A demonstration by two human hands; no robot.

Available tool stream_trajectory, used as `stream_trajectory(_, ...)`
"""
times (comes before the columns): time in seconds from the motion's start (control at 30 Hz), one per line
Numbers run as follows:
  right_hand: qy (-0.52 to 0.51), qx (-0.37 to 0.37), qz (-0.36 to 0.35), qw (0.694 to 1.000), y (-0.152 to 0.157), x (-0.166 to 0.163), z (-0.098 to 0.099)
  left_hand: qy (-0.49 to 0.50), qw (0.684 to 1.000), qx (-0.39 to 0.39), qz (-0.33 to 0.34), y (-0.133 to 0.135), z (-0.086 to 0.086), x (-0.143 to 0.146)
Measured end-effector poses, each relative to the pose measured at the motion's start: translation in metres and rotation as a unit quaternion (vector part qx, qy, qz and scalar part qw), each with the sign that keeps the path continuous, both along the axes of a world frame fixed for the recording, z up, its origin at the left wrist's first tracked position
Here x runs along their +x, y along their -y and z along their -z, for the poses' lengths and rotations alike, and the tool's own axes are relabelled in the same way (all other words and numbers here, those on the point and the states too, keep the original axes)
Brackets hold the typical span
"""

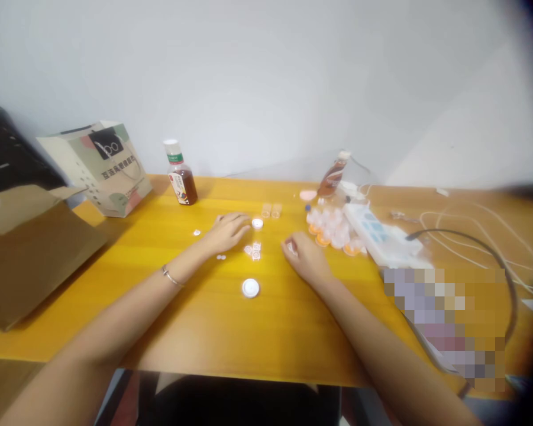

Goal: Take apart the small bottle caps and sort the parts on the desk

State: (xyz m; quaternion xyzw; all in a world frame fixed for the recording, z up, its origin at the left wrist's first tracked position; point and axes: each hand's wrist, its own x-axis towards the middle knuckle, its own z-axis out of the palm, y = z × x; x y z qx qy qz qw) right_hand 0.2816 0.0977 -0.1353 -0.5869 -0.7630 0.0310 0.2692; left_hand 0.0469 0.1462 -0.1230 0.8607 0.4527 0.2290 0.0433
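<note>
My left hand (228, 232) lies on the yellow table (204, 319), fingers stretched toward a small white cap (257, 223); it holds nothing. A thin bracelet circles that wrist. My right hand (302, 253) rests curled, fingers pinched on a small pale piece I cannot name. Between the hands lie small clear pieces (253, 250). A larger white round lid (251, 288) lies nearer to me. Two tiny white bits (220, 257) lie by my left wrist.
A brown-liquid bottle with white cap (181, 176) stands at the back. A printed paper bag (102, 167) and open cardboard box (26, 248) sit left. Right: a heap of small orange-and-clear cups (332, 229), a tipped bottle (333, 171), a white power strip (381, 236), cables (479, 236).
</note>
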Motion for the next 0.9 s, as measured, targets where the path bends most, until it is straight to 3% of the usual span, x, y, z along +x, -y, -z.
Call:
stream_trajectory(0.1, -0.024, 0.011, -0.005, 1.000, -0.003, 0.002, 0.001, 0.041, 0.999, 0.002, 0.001, -0.011, -0.001, 0.002)
stream_trajectory(0.23, -0.053, 0.043, -0.003, 0.998, -0.024, 0.006, -0.002, 0.055, 0.997, -0.041, -0.027, -0.045, -0.007, 0.022)
stream_trajectory(0.5, -0.031, -0.065, 0.049, 0.996, -0.117, -0.012, -0.014, 0.040, 0.992, -0.089, -0.076, -0.100, 0.001, 0.060)
stream_trajectory(0.7, -0.053, -0.088, 0.059, 0.993, -0.142, -0.023, -0.008, 0.048, 0.988, -0.111, -0.092, -0.111, 0.007, 0.065)
stream_trajectory(0.9, -0.077, -0.033, 0.063, 0.994, -0.127, -0.021, -0.014, 0.075, 0.988, -0.096, -0.096, -0.092, -0.014, 0.048)
